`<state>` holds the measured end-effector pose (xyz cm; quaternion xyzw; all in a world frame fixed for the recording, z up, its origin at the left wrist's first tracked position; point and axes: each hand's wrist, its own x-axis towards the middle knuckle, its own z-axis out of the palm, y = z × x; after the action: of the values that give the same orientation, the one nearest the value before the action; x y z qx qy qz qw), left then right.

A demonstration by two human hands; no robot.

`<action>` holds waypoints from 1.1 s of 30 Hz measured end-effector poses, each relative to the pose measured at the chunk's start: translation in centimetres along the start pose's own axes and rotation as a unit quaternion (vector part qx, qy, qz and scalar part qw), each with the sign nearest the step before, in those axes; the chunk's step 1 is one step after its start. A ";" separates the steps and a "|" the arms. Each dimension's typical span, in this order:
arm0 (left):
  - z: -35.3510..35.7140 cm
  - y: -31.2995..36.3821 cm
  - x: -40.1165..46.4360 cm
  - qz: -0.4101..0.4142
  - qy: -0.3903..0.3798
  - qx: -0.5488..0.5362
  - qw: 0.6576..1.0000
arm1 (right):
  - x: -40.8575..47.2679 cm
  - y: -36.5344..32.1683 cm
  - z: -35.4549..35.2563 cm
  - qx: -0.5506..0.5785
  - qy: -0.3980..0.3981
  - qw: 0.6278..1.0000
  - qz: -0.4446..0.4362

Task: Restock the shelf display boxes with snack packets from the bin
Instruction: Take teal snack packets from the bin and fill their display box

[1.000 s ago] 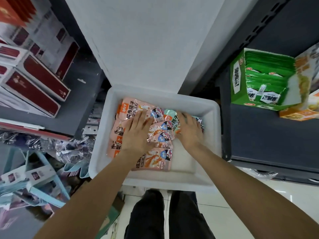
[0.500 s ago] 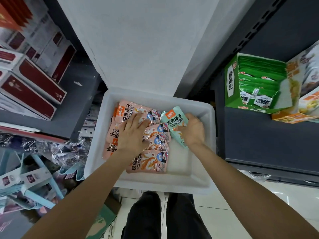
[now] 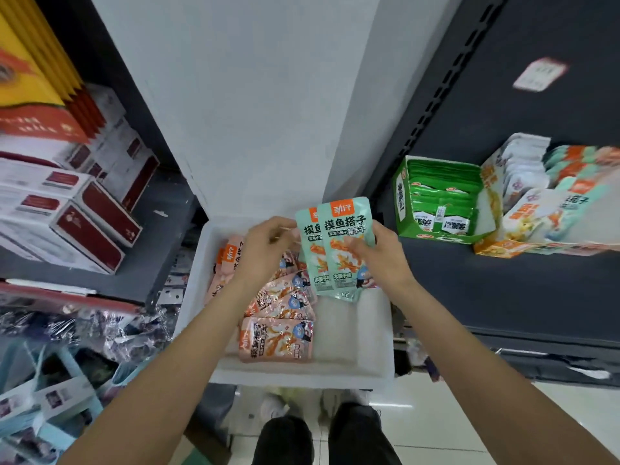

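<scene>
Two mint-green snack packets (image 3: pixel 337 245) are held upright, overlapping, above the far end of the white bin (image 3: pixel 355 333), between both hands. The right hand (image 3: pixel 380 255) grasps them from the right side, thumb across the front of the nearer packet and fingers curled behind; the left hand (image 3: pixel 265 248) has its fingers bent in at their left edge and appears to pinch it, though the contact itself is partly hidden behind the packets. The restocking looks well short of done: a fanned heap of pink packets (image 3: pixel 278 317) lies in the left half of the bin, while the bin's right half shows bare floor. On the dark shelf (image 3: pixel 503 297) to the right, a green display box (image 3: pixel 436 199) stands packed with green packets, and just beside it, touching or nearly so, a white and orange display box (image 3: pixel 540 209) already carries mint and pale packets that seem to match the ones in hand, so that is probably where these go. That box is blurred and cut off at the right border, so how much room remains in it cannot be judged. Whether more mint packets lie under the pink ones is hidden. The red and white boxes (image 3: pixel 84 223) on the left shelf look unrelated.
</scene>
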<state>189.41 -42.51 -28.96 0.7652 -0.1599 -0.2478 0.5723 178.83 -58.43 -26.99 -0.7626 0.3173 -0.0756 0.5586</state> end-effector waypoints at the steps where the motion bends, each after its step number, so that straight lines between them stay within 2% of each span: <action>1: 0.2 1.2 -0.1 0.012 -0.002 -0.006 1.000 | -0.3 -0.4 -0.8 0.002 0.001 1.000 -0.006; 7: 4.1 8.0 -0.4 0.090 -0.023 0.024 0.995 | -1.9 -1.4 -7.4 0.025 0.056 0.997 -0.042; 13: 12.1 14.3 -0.4 0.214 0.015 0.133 0.968 | -2.2 -0.6 -18.9 0.013 0.157 0.984 -0.089; 18: 20.5 19.1 -0.2 0.240 0.020 0.113 0.964 | -1.6 0.8 -29.1 0.040 0.206 0.970 -0.124; 25: 29.2 21.8 1.2 0.225 0.054 0.106 0.967 | 1.6 4.0 -38.0 0.075 0.164 0.977 -0.110; 30: 31.5 21.8 1.2 0.191 0.078 0.106 0.973 | 4.2 6.1 -39.4 0.069 0.112 0.987 -0.094; 33: 32.1 21.8 0.9 0.164 0.075 0.088 0.980 | 5.5 7.8 -39.1 0.012 0.090 0.992 -0.086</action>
<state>172.98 -74.98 -15.48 0.7922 -0.2612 -0.0777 0.5460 161.65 -94.34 -21.05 -0.7702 0.2989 -0.1953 0.5285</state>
